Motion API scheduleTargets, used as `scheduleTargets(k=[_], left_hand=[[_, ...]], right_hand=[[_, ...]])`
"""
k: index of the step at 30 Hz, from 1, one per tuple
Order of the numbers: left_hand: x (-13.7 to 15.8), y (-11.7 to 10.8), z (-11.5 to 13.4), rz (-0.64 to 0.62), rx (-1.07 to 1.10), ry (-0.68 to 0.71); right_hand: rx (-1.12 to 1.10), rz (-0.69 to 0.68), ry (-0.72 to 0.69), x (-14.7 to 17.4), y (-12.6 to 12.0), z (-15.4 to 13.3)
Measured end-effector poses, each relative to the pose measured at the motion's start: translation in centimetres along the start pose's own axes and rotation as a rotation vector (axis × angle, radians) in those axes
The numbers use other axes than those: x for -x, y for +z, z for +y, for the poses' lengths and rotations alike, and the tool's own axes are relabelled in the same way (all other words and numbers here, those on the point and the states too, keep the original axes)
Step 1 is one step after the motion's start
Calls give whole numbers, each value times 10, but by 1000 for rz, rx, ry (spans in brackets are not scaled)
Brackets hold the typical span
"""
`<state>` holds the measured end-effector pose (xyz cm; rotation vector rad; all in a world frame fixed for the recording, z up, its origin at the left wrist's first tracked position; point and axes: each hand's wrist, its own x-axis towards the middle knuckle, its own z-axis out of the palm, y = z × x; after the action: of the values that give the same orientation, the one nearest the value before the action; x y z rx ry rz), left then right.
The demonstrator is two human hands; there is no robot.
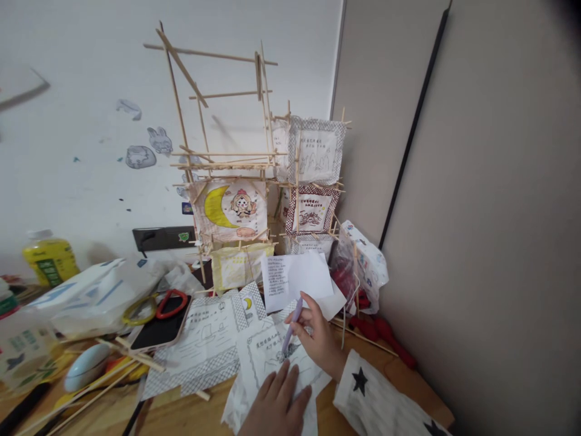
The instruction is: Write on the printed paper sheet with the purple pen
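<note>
Head view: right hand (316, 334) pinches pen (294, 318), tip slanting down toward left hand (279, 402), spread flat on paper (252, 361).

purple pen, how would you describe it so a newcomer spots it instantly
From the tall stick frame, look down to the drawn sheet under the left hand. The right hand holds the pen there, tip down. Its purple colour sets it apart from the pale loose sticks.

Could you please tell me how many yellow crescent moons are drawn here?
2: a large moon on an upright panel of the stick frame, and a small moon on a sheet left of the purple pen in the right hand. Others may be hidden under overlaps.
</note>
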<state>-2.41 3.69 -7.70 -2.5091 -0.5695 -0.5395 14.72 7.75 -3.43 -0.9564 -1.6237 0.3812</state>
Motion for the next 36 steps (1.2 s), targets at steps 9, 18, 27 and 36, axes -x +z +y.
scheduleTargets(k=[9,18,27,36], left_hand=[[-1,-8,5,-46,38,-50],[-1,-8,4,-51,34,-41],[0,-9,4,-19,25,-45],[-2,-11,4,-87,30,-15]], right_hand=[[-46,-85,-7,2,1,-3],[70,-124,4,3,0,3],[100,-60,-6,3,-1,1],[88,-61,12,4,-1,-1]])
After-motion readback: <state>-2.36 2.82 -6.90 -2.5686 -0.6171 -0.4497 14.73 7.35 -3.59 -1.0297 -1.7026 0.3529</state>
